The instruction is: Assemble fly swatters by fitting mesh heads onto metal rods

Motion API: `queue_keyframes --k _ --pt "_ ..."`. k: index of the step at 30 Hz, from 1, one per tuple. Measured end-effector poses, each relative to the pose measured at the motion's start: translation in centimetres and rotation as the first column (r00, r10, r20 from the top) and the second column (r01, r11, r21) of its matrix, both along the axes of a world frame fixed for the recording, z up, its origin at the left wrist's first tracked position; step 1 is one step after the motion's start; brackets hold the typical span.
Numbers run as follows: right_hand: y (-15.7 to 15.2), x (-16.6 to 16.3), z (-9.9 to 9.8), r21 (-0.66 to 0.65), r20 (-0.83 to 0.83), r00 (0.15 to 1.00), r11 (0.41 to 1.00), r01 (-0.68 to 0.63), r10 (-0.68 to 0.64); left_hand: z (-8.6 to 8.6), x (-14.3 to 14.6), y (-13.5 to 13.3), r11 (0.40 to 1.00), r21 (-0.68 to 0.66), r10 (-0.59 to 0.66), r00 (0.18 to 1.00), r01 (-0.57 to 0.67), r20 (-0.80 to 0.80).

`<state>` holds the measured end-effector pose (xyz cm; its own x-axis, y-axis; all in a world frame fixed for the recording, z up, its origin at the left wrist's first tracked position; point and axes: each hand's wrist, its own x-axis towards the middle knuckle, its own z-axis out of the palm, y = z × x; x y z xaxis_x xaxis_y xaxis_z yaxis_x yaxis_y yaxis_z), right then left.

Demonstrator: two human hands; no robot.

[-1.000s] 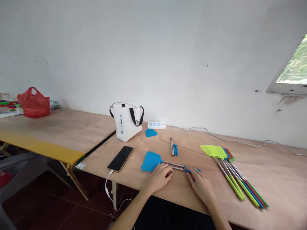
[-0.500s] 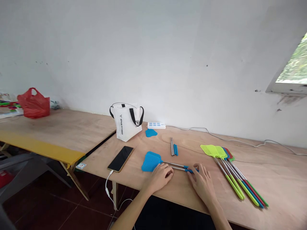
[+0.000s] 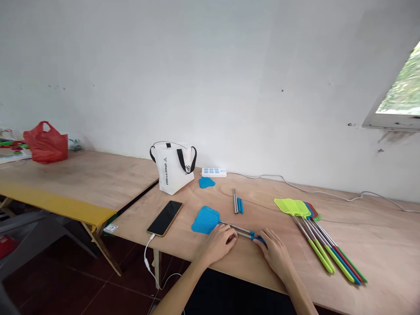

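Two blue fly swatters lie side by side on the table, heads overlapping at the left, metal shafts running right to blue grips. My left hand rests with curled fingers over the shafts just below the heads; its fingertips are partly hidden. My right hand is closed around the blue grips and covers their ends. Behind the shafts lie two metal tubes and two short blue tubes. A loose blue swatter head lies farther back.
On the right is a row of fly swatters in yellow-green, blue, red and green. A phone with a white cable, a white bag and a power strip stand left and back. A red bag sits on the neighbouring table.
The blue swatter heads have shifted slightly left and the shafts tilt a little more. My right hand has closed further over the grips; my left hand stays about where it was.
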<state>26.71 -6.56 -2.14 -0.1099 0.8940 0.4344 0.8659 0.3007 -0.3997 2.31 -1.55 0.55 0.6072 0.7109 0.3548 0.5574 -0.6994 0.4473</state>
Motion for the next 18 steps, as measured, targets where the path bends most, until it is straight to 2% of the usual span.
queue_keyframes --k 5,11,13,15,18 --pt "0.0 -0.1 -0.1 0.025 -0.032 0.999 1.0 -0.01 0.011 0.1 0.0 -0.1 1.0 -0.016 0.008 1.0 -0.008 -0.008" --pt "0.0 -0.5 0.3 0.14 -0.015 0.999 0.99 0.032 -0.03 0.1 -0.1 -0.1 1.0 -0.025 0.009 1.0 -0.009 0.001" --pt "0.2 -0.1 0.5 0.197 -0.043 0.993 0.973 0.118 -0.112 0.1 -0.1 -0.1 0.999 -0.04 0.002 1.0 -0.002 0.004" --pt "0.3 0.8 0.7 0.24 -0.116 0.96 0.931 0.274 -0.253 0.1 -0.2 -0.2 0.999 -0.051 -0.008 1.0 0.009 0.011" --pt "0.2 2.7 1.1 0.2 -0.193 0.822 0.798 0.568 -0.537 0.2 -0.3 -0.2 0.999 -0.053 -0.006 1.0 0.007 0.02"
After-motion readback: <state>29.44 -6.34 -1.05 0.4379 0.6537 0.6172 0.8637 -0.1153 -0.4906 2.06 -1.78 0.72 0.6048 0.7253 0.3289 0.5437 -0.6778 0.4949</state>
